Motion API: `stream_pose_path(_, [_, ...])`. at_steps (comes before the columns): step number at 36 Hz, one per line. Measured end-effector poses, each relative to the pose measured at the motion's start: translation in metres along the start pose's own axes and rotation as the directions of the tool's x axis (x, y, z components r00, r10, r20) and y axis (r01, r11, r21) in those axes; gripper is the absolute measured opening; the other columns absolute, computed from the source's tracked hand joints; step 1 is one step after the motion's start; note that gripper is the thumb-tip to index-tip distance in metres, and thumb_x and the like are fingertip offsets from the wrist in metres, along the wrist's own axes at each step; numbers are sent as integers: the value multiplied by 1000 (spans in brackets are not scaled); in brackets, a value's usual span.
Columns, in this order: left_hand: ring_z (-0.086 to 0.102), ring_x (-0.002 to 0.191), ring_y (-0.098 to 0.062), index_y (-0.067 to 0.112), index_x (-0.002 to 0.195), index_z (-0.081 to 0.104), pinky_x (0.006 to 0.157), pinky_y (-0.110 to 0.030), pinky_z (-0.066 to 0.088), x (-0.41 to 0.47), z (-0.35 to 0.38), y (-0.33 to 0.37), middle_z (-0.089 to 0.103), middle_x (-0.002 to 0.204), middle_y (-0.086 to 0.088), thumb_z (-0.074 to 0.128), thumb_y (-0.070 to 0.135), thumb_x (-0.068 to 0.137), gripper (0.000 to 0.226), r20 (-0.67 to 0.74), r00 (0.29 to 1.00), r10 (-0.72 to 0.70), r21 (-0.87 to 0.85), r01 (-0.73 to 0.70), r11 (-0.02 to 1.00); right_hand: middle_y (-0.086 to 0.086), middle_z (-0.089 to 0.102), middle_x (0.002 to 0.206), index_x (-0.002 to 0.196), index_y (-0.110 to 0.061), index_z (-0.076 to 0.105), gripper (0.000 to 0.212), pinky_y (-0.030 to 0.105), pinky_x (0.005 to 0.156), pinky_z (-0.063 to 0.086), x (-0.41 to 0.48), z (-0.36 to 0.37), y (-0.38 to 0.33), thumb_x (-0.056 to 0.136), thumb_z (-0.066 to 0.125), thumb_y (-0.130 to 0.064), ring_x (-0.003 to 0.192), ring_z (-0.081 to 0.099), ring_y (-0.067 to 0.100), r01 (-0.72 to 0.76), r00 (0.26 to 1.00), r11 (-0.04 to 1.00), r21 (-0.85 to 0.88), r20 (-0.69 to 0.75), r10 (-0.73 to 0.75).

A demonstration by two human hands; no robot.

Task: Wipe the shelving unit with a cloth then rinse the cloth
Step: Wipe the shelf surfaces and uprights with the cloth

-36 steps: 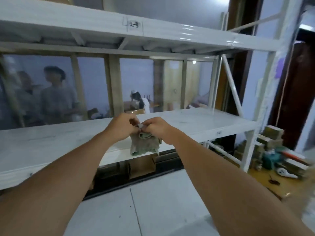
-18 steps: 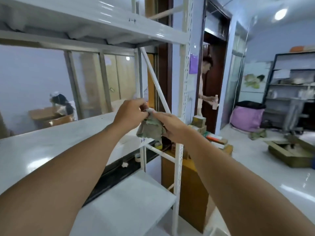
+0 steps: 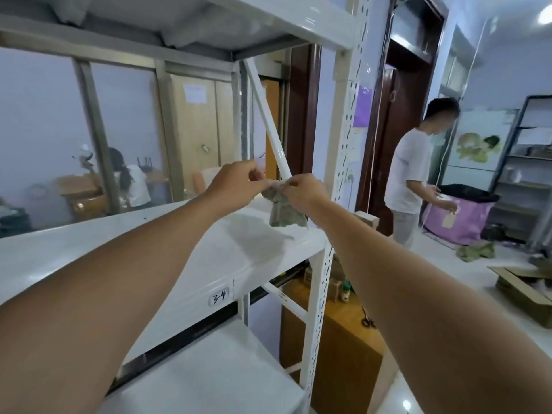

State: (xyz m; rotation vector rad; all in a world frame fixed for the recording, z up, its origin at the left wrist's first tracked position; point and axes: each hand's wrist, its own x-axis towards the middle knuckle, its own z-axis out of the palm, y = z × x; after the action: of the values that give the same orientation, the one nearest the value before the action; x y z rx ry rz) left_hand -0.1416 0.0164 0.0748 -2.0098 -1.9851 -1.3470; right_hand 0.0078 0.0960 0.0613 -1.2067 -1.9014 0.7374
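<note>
Cool, even indoor light, fairly bright; a ceiling lamp blows out at the top right and leaves a small glint on the glossy floor. A soft grey shadow lies on the middle shelf, with a faint sheen along the upper shelf. Wide-angle distortion bows the upright and stretches the forearms toward the lower corners; the room behind the glass partition looks hazy and soft.

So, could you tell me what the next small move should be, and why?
Probably lower the cloth onto the shelf and press it flat to wipe: the left hand and right hand pinch its top edge, and it hangs bunched over the shelf's right end.
</note>
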Motion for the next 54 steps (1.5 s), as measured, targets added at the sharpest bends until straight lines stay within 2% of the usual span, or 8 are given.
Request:
stream_pose_path(13, [63,80,-12,18,84,70,68,-22,45,5,-17,-49,68,82,8,72,27,88,10,-134,971,-197,56,206,977,5,50,92,117,-9,57,21,26,53,38,80,30,4,101,53,-24,74,52,22,102,995,965,-240,23,-100])
stream_pose_path(18, [66,79,-11,17,80,73,71,-27,49,0,-9,-51,71,83,5,71,28,89,13,-94,963,-253,157,265,951,18,60,124,133,-5,51,34,38,79,43,94,52,27,101,44,-14,111,59,37,218,975,918,-331,116,-189])
stream_pose_path(24, [66,75,-12,22,75,72,72,-31,53,-14,23,-48,70,75,9,72,30,86,13,-27,969,-246,242,245,939,16,58,127,130,-2,54,33,36,85,50,88,53,41,104,48,-23,115,58,32,344,916,815,-465,359,-182])
stream_pose_path(29, [65,75,-8,25,75,71,70,-29,53,-25,37,-34,69,78,10,70,32,87,14,-42,961,-273,283,274,919,8,58,92,103,-5,60,21,35,68,49,90,58,42,98,44,-18,79,59,24,404,868,790,-461,467,-171])
stream_pose_path(34, [63,77,-1,25,83,74,72,-24,52,-51,45,-22,70,83,13,67,28,89,10,-15,955,-296,341,283,896,8,62,99,107,-4,62,21,36,79,53,98,51,50,97,56,-22,96,63,29,410,865,797,-443,467,-185])
stream_pose_path(38, [63,81,0,25,88,78,78,-25,53,-73,46,-16,70,86,16,68,28,87,11,11,956,-293,394,265,880,5,56,79,93,-8,57,30,32,64,45,101,52,60,98,56,-37,75,57,23,361,884,841,-404,436,-170])
stream_pose_path(43, [62,86,-3,29,90,79,82,-30,54,-99,42,-10,68,91,17,67,38,85,16,-72,962,-265,403,271,874,13,61,119,111,-6,61,33,42,98,44,99,54,59,96,50,-33,120,51,32,322,896,864,-387,419,-146])
stream_pose_path(54, [51,87,3,29,97,77,79,-18,42,-165,-2,-19,69,96,16,61,43,92,22,-47,987,-153,563,153,812,8,55,87,99,-6,54,25,33,73,43,100,55,47,101,57,-31,78,55,22,359,892,784,-507,434,-127])
